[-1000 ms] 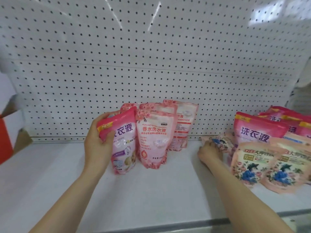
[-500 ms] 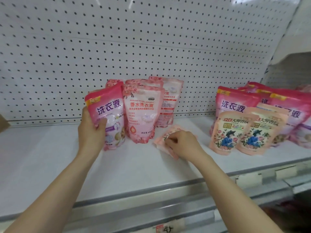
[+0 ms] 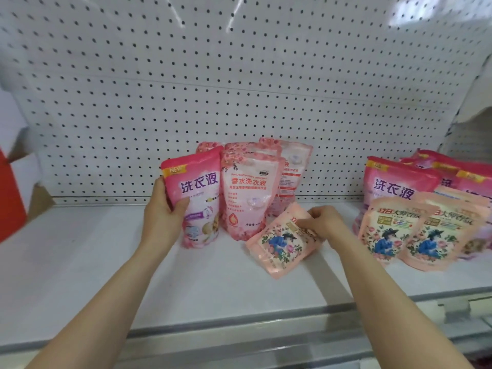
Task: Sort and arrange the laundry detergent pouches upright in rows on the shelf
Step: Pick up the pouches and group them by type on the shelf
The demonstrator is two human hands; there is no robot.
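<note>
My left hand grips the left edge of an upright bright pink pouch standing on the white shelf. To its right stand pale pink floral pouches, with more behind them against the pegboard. My right hand holds the top of a peach pouch with a blue-dressed figure, which is tilted with its lower end on the shelf, in front of the pale pink ones. At the right stand two matching peach pouches in front of bright pink pouches.
A white pegboard wall backs the shelf. The shelf's front edge with a price rail runs across the bottom. A red and white box sits at the far left. Bare shelf lies between it and my left hand.
My right hand has drawn the peach pouch from the right group toward the middle and raised its top end. My left hand stays on the bright pink pouch.
</note>
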